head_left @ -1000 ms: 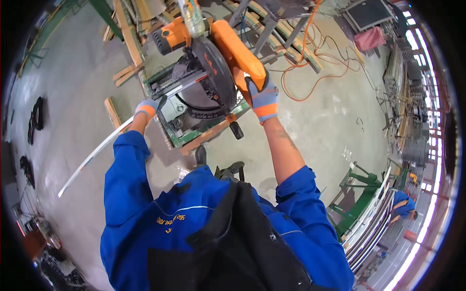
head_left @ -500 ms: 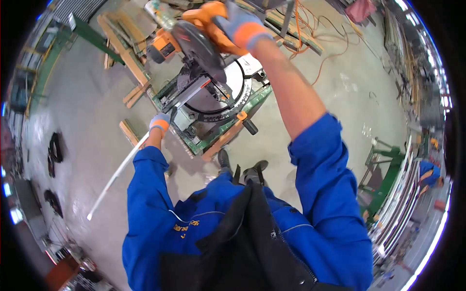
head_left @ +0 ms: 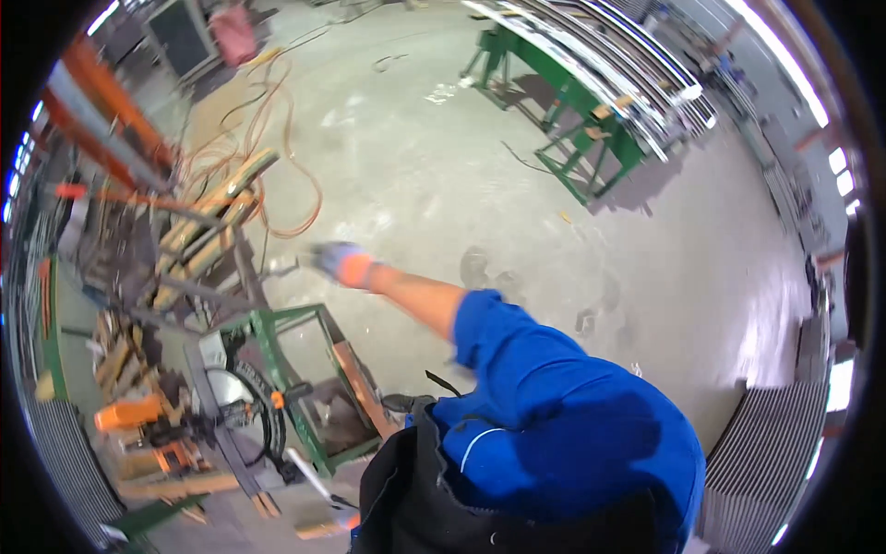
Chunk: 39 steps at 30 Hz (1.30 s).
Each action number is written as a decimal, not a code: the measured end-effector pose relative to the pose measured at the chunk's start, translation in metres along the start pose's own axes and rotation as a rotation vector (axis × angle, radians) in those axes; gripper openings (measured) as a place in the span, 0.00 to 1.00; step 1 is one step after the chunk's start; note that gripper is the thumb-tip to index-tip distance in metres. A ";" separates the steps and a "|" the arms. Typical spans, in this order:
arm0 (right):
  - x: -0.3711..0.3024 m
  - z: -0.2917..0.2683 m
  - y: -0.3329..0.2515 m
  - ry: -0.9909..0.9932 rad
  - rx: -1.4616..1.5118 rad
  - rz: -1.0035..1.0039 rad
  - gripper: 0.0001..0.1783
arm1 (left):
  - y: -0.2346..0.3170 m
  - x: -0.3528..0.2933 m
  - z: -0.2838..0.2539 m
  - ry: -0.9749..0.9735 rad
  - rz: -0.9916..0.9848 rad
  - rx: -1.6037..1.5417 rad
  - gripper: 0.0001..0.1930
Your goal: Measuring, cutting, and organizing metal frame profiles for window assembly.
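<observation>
Right hand: gloved, reaching out leftward over the floor; it is too blurred for me to tell how far the fingers are open, and I see nothing in its grasp.
Left hand: only a sliver shows past the black jacket, so I cannot tell its grip.
White strip: just beside the left hand, running toward the saw; I judge that hand is there to steady it.
Brown board: between the two hands, along the green stand, perhaps as edging.
Saw: left of the right hand, well apart and untouched by it; the stand probably keeps it steady.
Orange cable: beyond the right hand, loosely looped, presumably slack for reach.
Green bench: far right of that hand, bearing long strips laid lengthwise, likely for even support.
</observation>
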State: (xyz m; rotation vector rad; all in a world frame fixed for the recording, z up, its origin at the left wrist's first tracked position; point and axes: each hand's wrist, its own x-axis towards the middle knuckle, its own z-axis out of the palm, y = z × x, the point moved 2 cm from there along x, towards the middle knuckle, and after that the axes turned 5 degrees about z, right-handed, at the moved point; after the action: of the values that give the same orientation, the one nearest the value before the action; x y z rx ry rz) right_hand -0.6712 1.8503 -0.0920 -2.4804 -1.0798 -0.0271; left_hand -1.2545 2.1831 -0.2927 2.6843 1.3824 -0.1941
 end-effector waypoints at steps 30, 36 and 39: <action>-0.721 -0.418 0.552 0.407 -0.229 1.165 0.35 | 1.216 -0.515 0.049 -1.025 1.434 0.151 0.28; -0.820 -0.420 0.657 0.118 -0.143 1.388 0.24 | 1.376 -0.679 -0.014 -1.036 1.943 0.819 0.32; -0.871 -0.418 0.707 0.069 0.051 1.444 0.15 | 1.451 -0.728 0.015 -0.882 2.177 0.889 0.30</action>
State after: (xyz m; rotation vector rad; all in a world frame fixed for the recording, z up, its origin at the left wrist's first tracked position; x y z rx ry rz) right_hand -0.7178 0.6553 -0.1435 -2.5779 0.8541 0.3252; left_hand -0.4916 0.7606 -0.1217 2.1413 -2.0774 -1.3905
